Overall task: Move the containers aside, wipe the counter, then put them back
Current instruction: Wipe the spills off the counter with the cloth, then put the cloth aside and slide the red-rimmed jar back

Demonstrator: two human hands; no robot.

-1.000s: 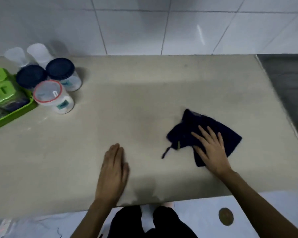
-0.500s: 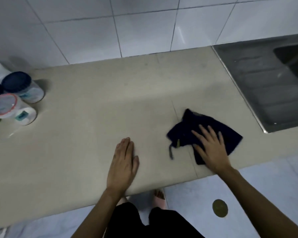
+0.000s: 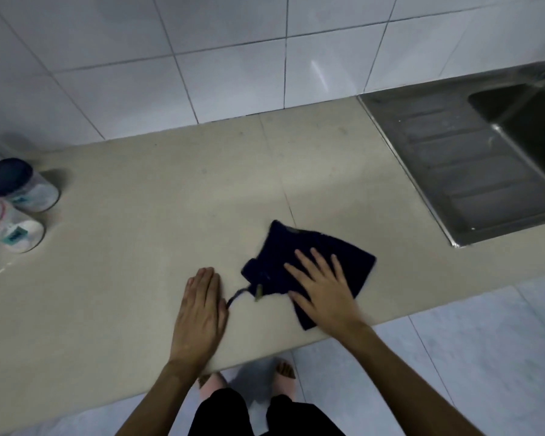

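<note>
A dark navy cloth (image 3: 343, 256) lies flat on the beige counter (image 3: 170, 199) near its front edge. My right hand (image 3: 323, 287) presses on the cloth with fingers spread. My left hand (image 3: 202, 309) rests flat on the bare counter just left of the cloth, beside its loose loop. Two clear containers stand at the far left: one with a dark blue lid (image 3: 16, 184) behind, and one with a red-rimmed lid (image 3: 7, 225) in front.
A steel sink with a ribbed drainboard (image 3: 472, 171) is set into the counter at the right. White wall tiles (image 3: 233, 58) run along the back. The counter's front edge passes under my wrists, with floor tiles and my feet below.
The view has swung right: the sink has come into sight and the green tray and other containers have left the frame. Cloth and right hand sit nearer my left hand.
</note>
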